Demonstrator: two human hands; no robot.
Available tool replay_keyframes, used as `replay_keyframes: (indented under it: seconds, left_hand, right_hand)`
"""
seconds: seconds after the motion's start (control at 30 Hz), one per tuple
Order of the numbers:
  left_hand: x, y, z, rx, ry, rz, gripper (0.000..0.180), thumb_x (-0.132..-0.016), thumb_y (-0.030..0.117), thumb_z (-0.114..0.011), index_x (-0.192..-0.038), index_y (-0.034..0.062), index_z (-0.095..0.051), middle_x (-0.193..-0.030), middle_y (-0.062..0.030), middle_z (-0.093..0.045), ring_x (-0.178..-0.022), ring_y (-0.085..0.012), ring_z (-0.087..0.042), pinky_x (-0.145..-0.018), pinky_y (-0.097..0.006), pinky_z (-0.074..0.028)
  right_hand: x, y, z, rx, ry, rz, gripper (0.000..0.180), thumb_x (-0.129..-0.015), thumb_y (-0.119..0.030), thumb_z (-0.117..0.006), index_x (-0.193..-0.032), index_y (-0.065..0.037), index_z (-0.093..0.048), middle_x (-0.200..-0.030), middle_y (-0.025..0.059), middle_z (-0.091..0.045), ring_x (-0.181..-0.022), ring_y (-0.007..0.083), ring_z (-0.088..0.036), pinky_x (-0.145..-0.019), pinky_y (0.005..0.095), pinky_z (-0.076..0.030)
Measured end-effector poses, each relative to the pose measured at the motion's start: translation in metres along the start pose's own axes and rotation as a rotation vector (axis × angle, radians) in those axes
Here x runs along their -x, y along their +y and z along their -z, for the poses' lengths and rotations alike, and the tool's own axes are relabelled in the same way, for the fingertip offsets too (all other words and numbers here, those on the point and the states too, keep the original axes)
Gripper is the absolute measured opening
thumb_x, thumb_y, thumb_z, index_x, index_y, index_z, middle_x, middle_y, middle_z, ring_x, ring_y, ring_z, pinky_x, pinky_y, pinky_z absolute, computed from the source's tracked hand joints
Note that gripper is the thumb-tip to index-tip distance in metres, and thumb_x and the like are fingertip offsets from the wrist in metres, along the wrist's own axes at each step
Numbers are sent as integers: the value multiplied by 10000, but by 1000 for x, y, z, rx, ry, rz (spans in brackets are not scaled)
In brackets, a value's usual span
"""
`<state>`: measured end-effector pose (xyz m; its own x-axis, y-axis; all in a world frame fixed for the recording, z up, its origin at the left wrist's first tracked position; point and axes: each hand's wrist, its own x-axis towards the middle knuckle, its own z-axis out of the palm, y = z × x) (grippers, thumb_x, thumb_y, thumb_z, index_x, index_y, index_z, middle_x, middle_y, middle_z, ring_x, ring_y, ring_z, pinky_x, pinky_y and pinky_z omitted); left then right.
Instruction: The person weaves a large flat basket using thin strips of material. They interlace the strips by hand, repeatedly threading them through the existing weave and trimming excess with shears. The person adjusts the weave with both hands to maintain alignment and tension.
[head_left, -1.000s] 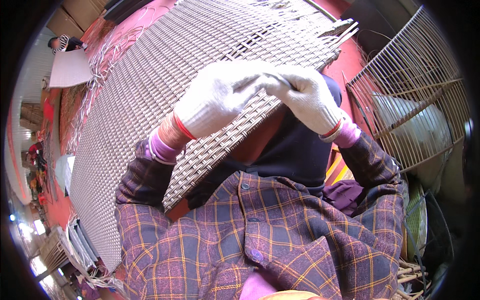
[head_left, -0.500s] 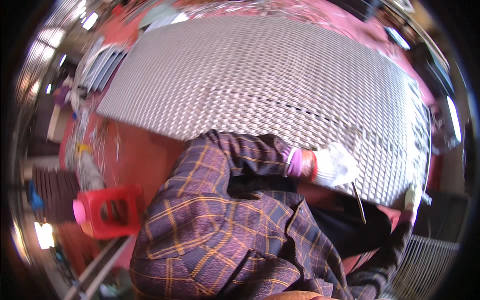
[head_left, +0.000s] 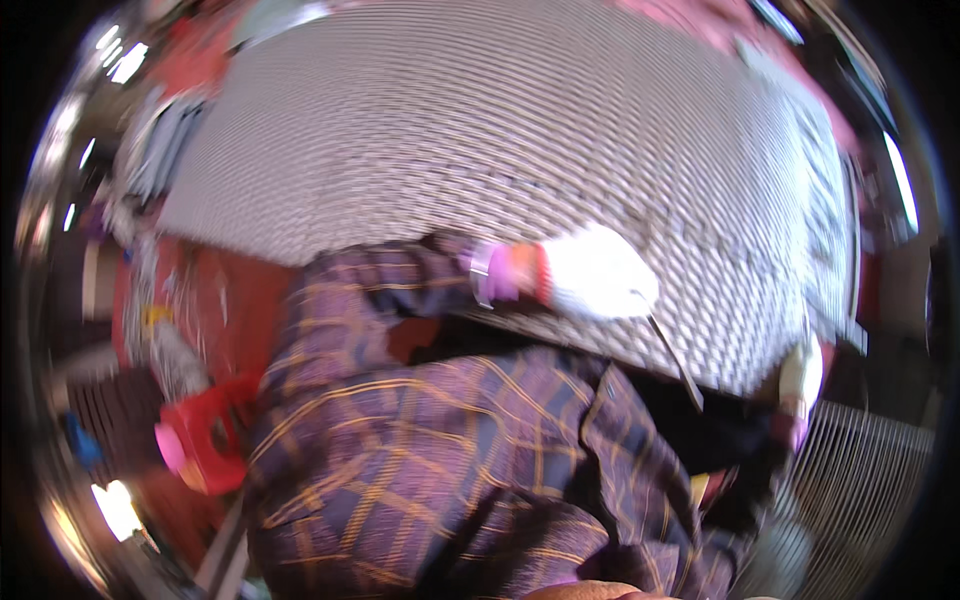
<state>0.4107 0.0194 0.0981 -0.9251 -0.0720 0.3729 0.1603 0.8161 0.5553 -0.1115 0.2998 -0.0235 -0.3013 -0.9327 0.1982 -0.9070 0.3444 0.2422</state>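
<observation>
**Red floor and blurred workshop surroundings**

A red floor [head_left: 215, 300] is seen at nine o'clock, scattered with small pale scraps. A red plastic stool [head_left: 205, 440] is placed at eight o'clock, with a pink round thing just beside it. A bright glare [head_left: 118, 508] is caught low at seven o'clock, and further streaks of light [head_left: 120, 62] are seen at eleven o'clock. A ribbed wire rack [head_left: 870, 480] is seen at four o'clock. Stacked grey and pale goods [head_left: 165, 150] are gathered at ten o'clock. Everything near the rim is blurred, so walls cannot be made out.
</observation>
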Motion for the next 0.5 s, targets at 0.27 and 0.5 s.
replay_keyframes:
  seconds: [0.27, 0.5]
  left_hand:
    - [-2, -8, 35, -119, -22, 226, 208, -1026, 145, -681, -1170, 30, -776, -1096, -151, -776, -927, -316, -773, -804, -401, -641]
    - [-3, -12, 83, -387, 65, 56, 288, -990, 141, -692, -1249, 40, -772, -1139, -149, -771, -948, -297, -781, -817, -379, -653]
  right_hand:
    - [-19, -45, 115, 4, -41, -297, 177, -1088, -238, -586, -1093, -113, -711, -1128, 149, -773, -895, 334, -771, -769, 441, -639]
    - [-95, -178, 226, -639, 338, 254, 329, -1139, -239, -578, -1409, -83, -686, -1149, 132, -778, -817, 207, -759, -679, 310, -609]
